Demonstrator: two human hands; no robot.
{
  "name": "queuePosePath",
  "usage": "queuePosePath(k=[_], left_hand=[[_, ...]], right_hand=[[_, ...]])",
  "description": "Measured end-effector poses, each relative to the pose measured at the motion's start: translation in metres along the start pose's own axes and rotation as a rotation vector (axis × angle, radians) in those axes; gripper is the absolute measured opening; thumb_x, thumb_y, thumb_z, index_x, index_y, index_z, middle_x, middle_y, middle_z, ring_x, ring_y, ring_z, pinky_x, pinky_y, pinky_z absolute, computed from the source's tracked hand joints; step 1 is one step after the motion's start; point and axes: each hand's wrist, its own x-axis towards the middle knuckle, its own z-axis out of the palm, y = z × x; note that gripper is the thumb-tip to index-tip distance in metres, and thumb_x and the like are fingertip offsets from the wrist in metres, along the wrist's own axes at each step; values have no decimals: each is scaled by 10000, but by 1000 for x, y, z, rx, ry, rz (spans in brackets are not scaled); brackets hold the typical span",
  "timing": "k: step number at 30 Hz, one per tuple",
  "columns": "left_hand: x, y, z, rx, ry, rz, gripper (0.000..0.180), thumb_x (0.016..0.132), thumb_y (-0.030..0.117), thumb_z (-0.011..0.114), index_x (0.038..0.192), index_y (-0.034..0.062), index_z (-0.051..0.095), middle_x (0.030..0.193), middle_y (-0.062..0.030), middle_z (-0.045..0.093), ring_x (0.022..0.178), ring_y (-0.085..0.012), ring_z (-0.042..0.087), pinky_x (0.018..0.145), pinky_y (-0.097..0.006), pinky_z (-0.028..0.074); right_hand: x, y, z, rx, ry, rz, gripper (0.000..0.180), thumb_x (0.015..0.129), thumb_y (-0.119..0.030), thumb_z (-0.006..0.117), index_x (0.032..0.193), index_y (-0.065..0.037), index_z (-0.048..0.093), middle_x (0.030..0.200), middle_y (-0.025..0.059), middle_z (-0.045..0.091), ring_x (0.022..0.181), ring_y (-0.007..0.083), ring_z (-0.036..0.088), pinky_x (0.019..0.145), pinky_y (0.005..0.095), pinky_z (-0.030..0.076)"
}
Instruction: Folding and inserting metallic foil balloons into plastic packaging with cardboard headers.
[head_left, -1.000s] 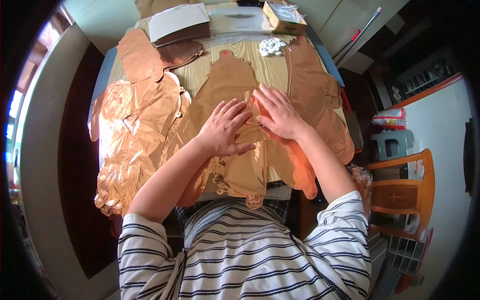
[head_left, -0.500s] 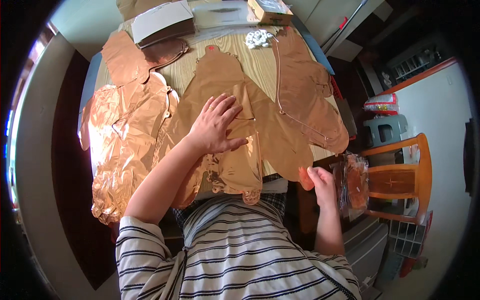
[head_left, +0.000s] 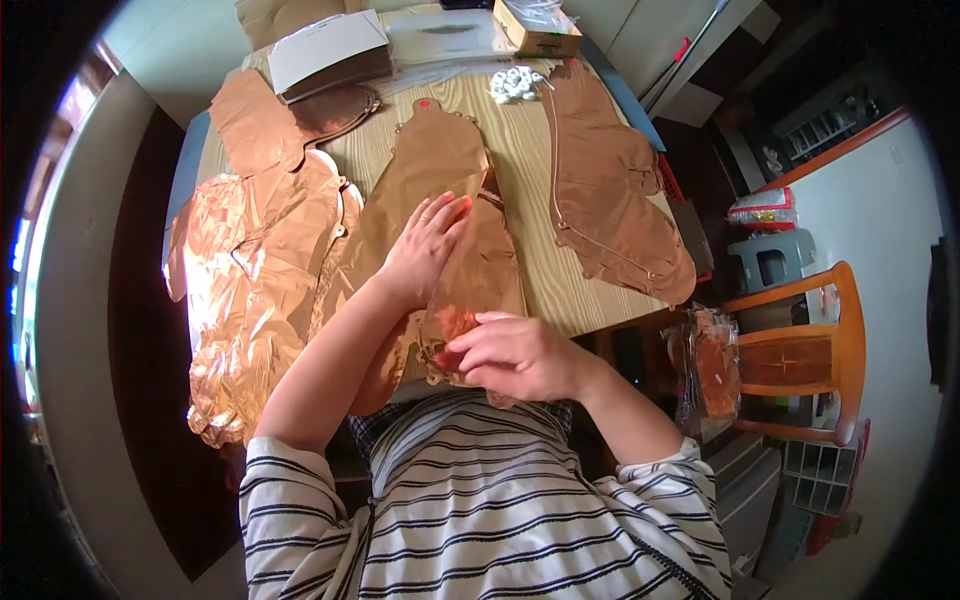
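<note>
Glossy copper foil balloon (head_left: pixel 455 215), wooden table (head_left: pixel 535 240)

The left hand (head_left: pixel 425 245) lies flat, fingers spread, on a copper-coloured foil balloon (head_left: pixel 440 170) spread deflated along the middle of the wooden table (head_left: pixel 525 160). The right hand (head_left: pixel 510 355) pinches the balloon's near end at the table's front edge, fingers curled around the crumpled foil. A crinkled heap of foil balloons (head_left: pixel 255 290) covers the table's left side, and another flat foil balloon (head_left: pixel 610 200) lies on the right. A cluster of small white pieces (head_left: pixel 515 85) sits near the far edge, beside a cardboard box (head_left: pixel 535 25). A wooden chair (head_left: pixel 800 350) stands to the right.
</note>
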Motion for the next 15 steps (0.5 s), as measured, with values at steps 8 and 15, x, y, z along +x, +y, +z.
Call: queuePosePath(k=[8, 15], left_hand=[[5, 3, -6, -53, -47, -3, 817, 759, 251, 680, 1474, -3, 378, 1557, -187, 337, 1492, -366, 240, 1250, -482, 160], [6, 8, -9, -245, 103, -21, 695, 796, 157, 668, 1420, -36, 432, 1495, -215, 414, 1443, -393, 328, 1223, -505, 227]], right_hand=[[9, 100, -39, -819, 140, 292, 547, 1058, -356, 438, 1468, 7, 449, 1544, 215, 419, 1445, 330, 385, 1201, 513, 266], [21, 107, -25, -830, -45, 368, 695, 1032, -410, 457, 1558, 4, 271, 1654, 173, 201, 1533, 345, 165, 1233, 526, 112]])
